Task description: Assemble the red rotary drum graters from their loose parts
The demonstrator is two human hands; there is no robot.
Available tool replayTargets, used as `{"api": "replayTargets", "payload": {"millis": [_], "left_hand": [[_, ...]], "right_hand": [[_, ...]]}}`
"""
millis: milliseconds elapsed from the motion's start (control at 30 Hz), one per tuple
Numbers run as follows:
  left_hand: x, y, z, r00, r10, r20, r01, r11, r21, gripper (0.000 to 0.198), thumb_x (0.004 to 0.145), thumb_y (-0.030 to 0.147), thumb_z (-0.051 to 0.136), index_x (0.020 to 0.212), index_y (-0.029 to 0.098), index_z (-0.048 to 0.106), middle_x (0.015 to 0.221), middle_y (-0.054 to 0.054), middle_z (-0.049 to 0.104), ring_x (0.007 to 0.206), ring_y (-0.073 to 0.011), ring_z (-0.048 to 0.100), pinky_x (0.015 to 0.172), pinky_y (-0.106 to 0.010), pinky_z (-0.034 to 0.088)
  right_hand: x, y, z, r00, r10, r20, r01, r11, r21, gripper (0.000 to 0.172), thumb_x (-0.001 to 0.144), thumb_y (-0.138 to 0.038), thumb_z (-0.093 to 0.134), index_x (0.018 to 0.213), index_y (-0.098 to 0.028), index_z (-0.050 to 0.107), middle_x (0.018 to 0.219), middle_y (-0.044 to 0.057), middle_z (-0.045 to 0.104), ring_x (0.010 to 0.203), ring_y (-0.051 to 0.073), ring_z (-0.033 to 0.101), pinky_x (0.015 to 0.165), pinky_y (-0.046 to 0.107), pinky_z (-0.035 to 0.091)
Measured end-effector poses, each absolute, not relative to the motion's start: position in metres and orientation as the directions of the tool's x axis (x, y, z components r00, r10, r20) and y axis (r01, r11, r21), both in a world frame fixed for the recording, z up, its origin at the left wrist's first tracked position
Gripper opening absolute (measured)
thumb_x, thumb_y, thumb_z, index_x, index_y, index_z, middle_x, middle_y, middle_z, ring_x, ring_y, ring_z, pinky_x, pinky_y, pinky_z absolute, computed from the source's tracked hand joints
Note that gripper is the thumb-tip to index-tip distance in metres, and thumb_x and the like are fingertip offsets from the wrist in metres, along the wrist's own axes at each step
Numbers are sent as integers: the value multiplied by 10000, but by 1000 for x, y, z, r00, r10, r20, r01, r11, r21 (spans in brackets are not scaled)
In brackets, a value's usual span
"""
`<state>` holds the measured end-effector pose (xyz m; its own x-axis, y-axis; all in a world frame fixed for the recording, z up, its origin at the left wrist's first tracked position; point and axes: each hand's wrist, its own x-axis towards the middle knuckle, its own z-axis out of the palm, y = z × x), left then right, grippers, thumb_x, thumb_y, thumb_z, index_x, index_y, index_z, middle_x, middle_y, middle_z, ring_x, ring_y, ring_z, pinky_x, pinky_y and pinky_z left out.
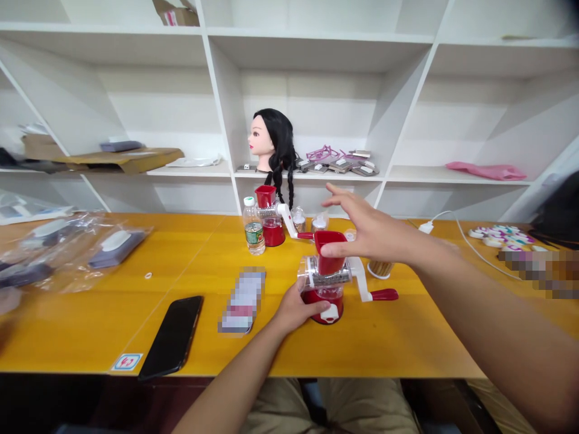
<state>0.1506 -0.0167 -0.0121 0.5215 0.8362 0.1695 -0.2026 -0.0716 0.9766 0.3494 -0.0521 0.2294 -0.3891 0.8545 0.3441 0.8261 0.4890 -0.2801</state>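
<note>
A red and white rotary grater [329, 278] stands upright on the yellow table, its crank with a red handle [384, 295] pointing right. My left hand [296, 306] is wrapped round the left side of its red base, the thumb across the front near a white lever. Above the grater is my right hand [362, 226], fingers spread, its thumb at the red hopper [332, 259]. Whether that thumb presses on the hopper is hard to tell. A second grater [273, 232] stands behind, beside a water bottle [254, 229].
A black phone [172, 337] and another phone [243, 301] lie left of my left arm. Plastic-wrapped packages [113, 250] are at the far left. White shelves behind hold a mannequin head [262, 141]. A white cable [470, 244] runs along the right.
</note>
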Motion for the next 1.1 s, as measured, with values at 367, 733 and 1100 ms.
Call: {"api": "replayTargets", "payload": {"millis": [367, 733, 1100], "left_hand": [[150, -16, -12, 503, 847, 173, -194, -84, 977, 760, 690, 375, 970, 1347, 211, 626, 1382, -126, 732, 1298, -334, 684, 1185, -536, 492], [151, -17, -13, 531, 829, 175, -224, -62, 973, 727, 702, 369, 966, 1321, 189, 630, 1378, -140, 732, 1299, -341, 685, 1180, -549, 494], [140, -9, -26, 368, 915, 167, 7, -182, 983, 1038, 686, 653, 897, 1527, 198, 493, 1625, -216, 476, 1535, -412, 415, 1289, -594, 289]], "right_hand": [[348, -50, 184, -494, 824, 277, 795, 557, -239, 935, 894, -568, 748, 1689, -316, 326, 1725, 71, 356, 1574, 373, 371, 1239, 562, 414], [354, -42, 177, -466, 853, 236, 798, 520, -303, 883, 882, -699, 714, 1647, -359, 433, 1562, 114, 526, 1330, 361, 598, 1098, 506, 520], [422, -16, 239, -203, 874, 441, 813, 401, -421, 862, 850, -648, 772, 1582, -250, 552, 1353, 111, 634, 1203, 323, 631, 1145, 508, 470]]}}
